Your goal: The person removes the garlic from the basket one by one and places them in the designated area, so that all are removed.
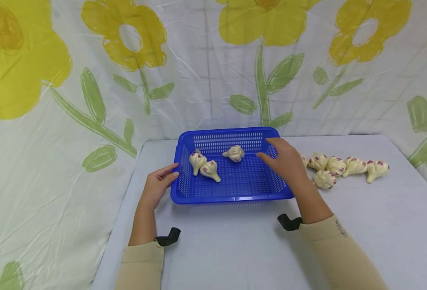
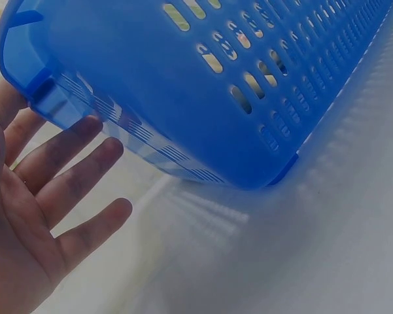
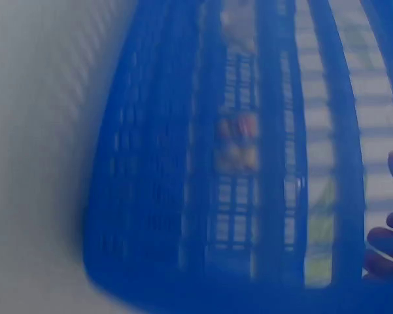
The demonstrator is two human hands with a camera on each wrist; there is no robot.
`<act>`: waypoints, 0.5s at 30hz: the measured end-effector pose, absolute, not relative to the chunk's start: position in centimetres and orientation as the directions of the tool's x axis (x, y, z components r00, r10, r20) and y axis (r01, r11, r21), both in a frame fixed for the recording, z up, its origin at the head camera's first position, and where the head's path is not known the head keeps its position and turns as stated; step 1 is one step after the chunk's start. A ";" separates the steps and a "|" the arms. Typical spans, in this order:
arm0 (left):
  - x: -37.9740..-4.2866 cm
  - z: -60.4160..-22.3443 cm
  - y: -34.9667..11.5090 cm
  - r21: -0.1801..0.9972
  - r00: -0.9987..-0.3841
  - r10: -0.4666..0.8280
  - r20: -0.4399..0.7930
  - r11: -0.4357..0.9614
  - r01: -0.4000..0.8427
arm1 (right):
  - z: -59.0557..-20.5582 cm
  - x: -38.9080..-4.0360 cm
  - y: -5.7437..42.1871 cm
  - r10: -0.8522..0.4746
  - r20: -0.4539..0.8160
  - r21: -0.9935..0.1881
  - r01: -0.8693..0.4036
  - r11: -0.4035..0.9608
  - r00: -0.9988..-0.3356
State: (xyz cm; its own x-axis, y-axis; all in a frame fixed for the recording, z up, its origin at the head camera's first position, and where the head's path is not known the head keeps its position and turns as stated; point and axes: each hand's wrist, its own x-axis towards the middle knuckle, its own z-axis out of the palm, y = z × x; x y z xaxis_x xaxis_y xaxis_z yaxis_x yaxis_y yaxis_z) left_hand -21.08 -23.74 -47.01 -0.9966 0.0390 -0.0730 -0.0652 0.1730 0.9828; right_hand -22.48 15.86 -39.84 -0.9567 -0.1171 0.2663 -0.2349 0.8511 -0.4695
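A blue plastic basket [image 1: 231, 199] with slotted walls stands on the table and has three garlic bulbs [image 1: 236, 153] inside, two at its left and one toward the back. At the basket's left rim is my left hand [image 1: 157, 186], with thumb and fingertips right at the edge. In the left wrist view its fingers [image 2: 75, 186] are spread and fairly straight beside the basket's wall. My right hand [image 1: 287, 161] is over the basket's right end, thumb and fingers apart, with nothing between them. The right wrist view is blurred and shows fingertips [image 3: 386, 245] beyond the slotted wall.
Several more garlic bulbs [image 1: 354, 166] lie in a loose row on the table to the right of the basket, partly behind my right hand. A white cloth [image 1: 199, 108] painted with yellow flowers hangs behind and left of the white table [image 1: 227, 245].
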 end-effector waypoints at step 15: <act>-21.1 -47.1 -23.8 0.986 -0.996 0.026 -0.081 0.151 -0.076 | -39.7 -22.8 7.1 -0.347 0.217 -0.467 -0.409 0.784 -0.912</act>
